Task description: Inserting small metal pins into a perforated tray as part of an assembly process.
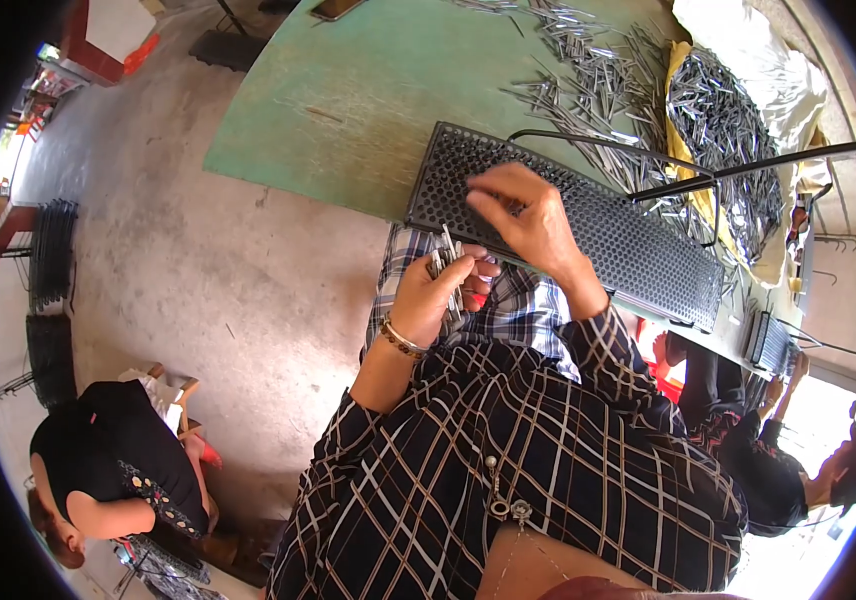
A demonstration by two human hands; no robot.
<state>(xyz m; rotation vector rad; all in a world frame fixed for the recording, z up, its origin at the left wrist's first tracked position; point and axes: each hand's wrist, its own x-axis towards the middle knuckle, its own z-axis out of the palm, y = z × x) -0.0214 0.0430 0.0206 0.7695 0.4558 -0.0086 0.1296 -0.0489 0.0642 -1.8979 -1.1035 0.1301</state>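
the left hand [433,290] is closed around a bunch of slim metal rods [445,262], thumb laid across them and fingers curled behind. the rods stand roughly upright in that grip, their upper ends poking out above the thumb and the lower ends showing below the fingers. just beyond those upper ends is the near edge of a black tray [638,240] full of round holes; whether any rod touches it, i cannot tell.

the right hand [538,225] is over the left end of the tray, ahead and to the right of the left fingers. its fingers are bent, thumb and forefinger close together and pointing left, tips blurred; i cannot tell whether they pinch a rod or nothing.

the tray runs off to the right of both hands, on a green table [348,110] that spreads ahead of the fingers. a black bar [608,143] arches above the tray, beyond the right fingertips. farther past them, loose rods are strewn in a heap [598,70], and right of that, well away from either hand, a yellow-edged sack [681,75] gapes around many more.
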